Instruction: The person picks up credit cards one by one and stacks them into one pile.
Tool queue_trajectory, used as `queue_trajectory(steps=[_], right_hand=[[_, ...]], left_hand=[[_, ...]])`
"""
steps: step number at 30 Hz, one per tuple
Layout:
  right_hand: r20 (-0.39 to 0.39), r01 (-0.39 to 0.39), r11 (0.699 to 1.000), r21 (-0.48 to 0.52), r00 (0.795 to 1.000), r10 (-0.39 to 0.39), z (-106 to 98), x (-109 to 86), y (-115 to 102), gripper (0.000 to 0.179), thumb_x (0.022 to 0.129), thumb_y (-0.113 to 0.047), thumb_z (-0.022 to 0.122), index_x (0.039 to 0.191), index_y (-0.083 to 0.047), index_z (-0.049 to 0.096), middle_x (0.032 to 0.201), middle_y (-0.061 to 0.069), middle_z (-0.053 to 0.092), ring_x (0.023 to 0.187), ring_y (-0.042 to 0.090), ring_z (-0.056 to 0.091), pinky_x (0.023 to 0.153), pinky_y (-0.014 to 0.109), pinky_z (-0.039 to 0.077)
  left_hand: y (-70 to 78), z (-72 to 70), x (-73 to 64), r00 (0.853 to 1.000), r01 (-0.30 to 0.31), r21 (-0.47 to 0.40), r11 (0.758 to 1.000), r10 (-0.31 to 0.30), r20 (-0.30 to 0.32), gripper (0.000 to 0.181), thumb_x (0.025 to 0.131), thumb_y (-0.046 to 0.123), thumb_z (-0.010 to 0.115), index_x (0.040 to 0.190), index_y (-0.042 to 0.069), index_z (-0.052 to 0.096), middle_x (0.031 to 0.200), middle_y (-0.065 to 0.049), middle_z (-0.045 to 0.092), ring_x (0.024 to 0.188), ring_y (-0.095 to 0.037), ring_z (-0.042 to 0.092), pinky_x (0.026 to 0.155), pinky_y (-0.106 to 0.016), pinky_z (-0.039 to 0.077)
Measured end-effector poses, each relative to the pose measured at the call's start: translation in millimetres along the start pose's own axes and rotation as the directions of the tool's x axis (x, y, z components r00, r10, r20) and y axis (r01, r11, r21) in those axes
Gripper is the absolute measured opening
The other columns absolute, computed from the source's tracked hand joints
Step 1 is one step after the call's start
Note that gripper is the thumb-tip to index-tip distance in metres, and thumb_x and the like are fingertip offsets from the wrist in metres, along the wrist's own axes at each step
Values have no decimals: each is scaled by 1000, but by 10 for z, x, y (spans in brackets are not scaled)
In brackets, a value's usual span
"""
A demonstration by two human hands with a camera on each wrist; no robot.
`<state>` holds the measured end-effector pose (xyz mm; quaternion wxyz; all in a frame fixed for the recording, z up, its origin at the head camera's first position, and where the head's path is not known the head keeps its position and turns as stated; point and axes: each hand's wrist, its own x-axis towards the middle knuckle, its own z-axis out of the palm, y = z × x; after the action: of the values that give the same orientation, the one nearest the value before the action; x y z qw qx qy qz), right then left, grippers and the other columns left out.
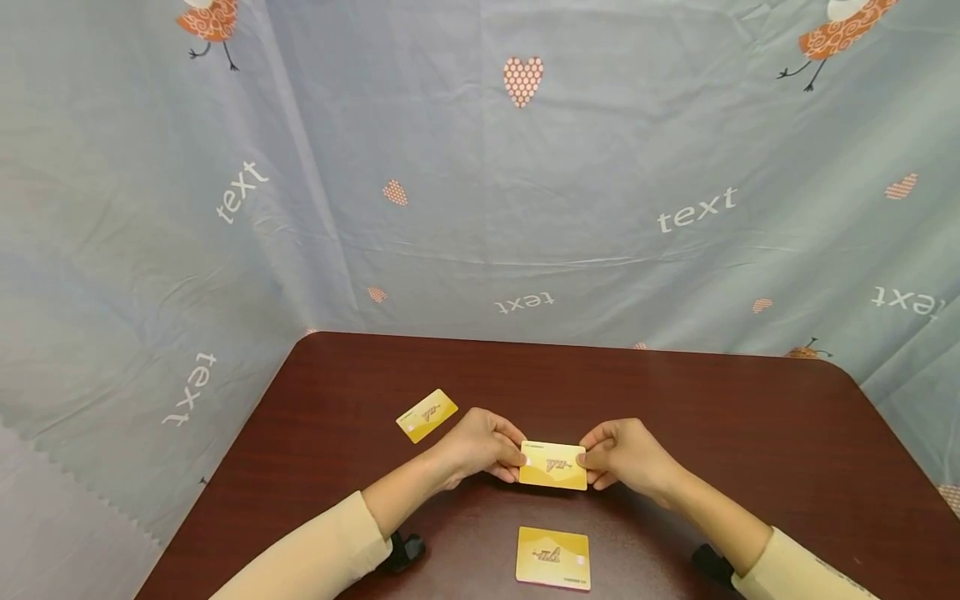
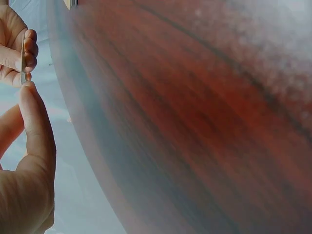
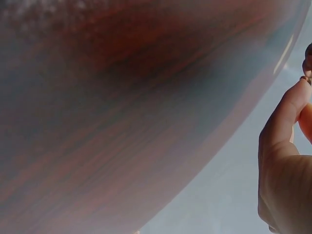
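A yellow card [image 1: 553,477] with a brownish logo is held up above the table in the head view. My left hand [image 1: 483,446] pinches its left edge between thumb and fingers, while my right hand [image 1: 626,458] pinches the right edge the same way. In the left wrist view the card [image 2: 23,56] shows edge-on, between the thumb of the left hand [image 2: 31,161] and the other hand's fingers. The right wrist view has the right hand [image 3: 287,156] at its right border, with the card mostly out of frame.
Nearer the body lies a yellow stack of cards [image 1: 553,557], its logo upside down. Another yellow card [image 1: 427,415] rests at a slant beyond the left forearm. The dark red-brown table [image 1: 712,417] backs onto a printed grey-blue curtain [image 1: 450,150].
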<state>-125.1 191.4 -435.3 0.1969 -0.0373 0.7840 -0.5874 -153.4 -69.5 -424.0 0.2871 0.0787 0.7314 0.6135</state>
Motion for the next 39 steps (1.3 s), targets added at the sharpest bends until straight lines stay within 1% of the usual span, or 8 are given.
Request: queue_trajectory(steps=[6, 10, 15, 19, 25, 30, 39], right_hand=[[22, -18, 1000, 14, 1000, 18, 22, -81, 18, 25, 95, -6, 76, 110, 10, 63, 85, 13, 73, 72, 25, 71, 68, 40, 64], [30, -24, 999, 22, 999, 23, 41, -129, 45, 26, 95, -6, 76, 110, 10, 63, 85, 13, 74, 72, 25, 72, 68, 39, 64], [48, -28, 999, 40, 999, 26, 64, -171, 65, 25, 93, -7, 77, 107, 9, 64, 83, 13, 73, 70, 24, 72, 67, 38, 64], [60, -26, 998, 55, 998, 23, 77, -210, 69, 25, 93, -8, 79, 105, 8, 65, 81, 14, 72, 68, 23, 71, 66, 38, 64], [63, -51, 996, 67, 997, 47, 97, -264, 93, 26, 93, -8, 79, 106, 9, 65, 82, 13, 72, 67, 22, 71, 65, 37, 64], [72, -62, 994, 86, 996, 56, 122, -302, 126, 25, 94, -6, 76, 108, 10, 64, 82, 13, 72, 67, 21, 71, 63, 35, 63], [113, -72, 991, 112, 992, 60, 168, -372, 188, 22, 93, -7, 77, 104, 9, 66, 82, 14, 72, 66, 19, 71, 63, 35, 64]], left_hand=[[1, 11, -58, 1000, 15, 0, 1000, -15, 24, 21, 87, -11, 75, 107, -10, 69, 79, -16, 73, 60, -18, 72, 64, -33, 64], [-18, 24, -95, 999, 27, -16, 1000, -26, 34, 20, 87, -12, 76, 105, -10, 69, 80, -16, 73, 60, -19, 72, 63, -33, 63], [-44, 52, -153, 998, 31, -26, 999, -30, 57, 19, 86, -13, 75, 104, -9, 68, 79, -16, 73, 60, -19, 72, 62, -33, 63], [-43, 69, -195, 997, 35, -25, 999, -34, 63, 19, 86, -12, 76, 104, -8, 68, 79, -15, 73, 59, -18, 71, 62, -32, 63], [-47, 79, -230, 995, 55, -26, 998, -52, 82, 18, 88, -11, 75, 105, -8, 69, 79, -16, 73, 60, -18, 71, 61, -31, 63], [-79, 97, -249, 994, 69, -30, 997, -66, 88, 17, 88, -11, 74, 104, -8, 69, 78, -15, 73, 59, -17, 71, 59, -29, 62], [-142, 143, -308, 992, 82, -38, 996, -78, 98, 14, 88, -12, 73, 101, -8, 69, 76, -15, 73, 56, -16, 69, 56, -28, 61]])
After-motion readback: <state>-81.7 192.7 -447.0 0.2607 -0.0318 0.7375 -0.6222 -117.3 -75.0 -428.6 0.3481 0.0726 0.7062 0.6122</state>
